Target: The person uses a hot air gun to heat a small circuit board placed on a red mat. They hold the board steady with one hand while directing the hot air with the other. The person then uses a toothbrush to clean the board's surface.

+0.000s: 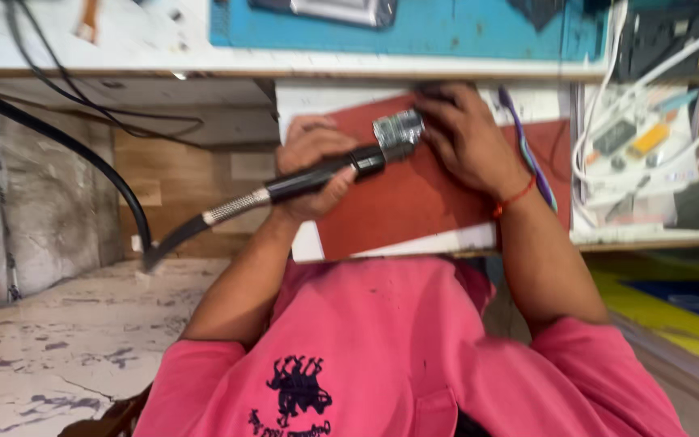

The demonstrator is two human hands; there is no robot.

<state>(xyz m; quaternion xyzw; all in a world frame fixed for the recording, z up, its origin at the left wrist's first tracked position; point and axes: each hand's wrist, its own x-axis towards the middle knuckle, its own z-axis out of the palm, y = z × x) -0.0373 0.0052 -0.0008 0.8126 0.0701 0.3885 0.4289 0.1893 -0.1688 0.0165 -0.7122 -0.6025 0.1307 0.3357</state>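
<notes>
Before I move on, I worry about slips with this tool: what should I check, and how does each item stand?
1. Left hand grips the tool: ok, fingers wrapped round the handle.
2. Right hand holds the part: ok.
3. Tool tip on the part: cannot tell, blurred.
4. Right fingertips away from the tip: not ok, right beside it.
5. Hose free: ok, it hangs loose at the left.
6. Part over the red mat: ok.

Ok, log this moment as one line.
left hand: grips black hose-fed handpiece | tip: at small circuit board | right hand: on small circuit board | surface: red mat
</notes>
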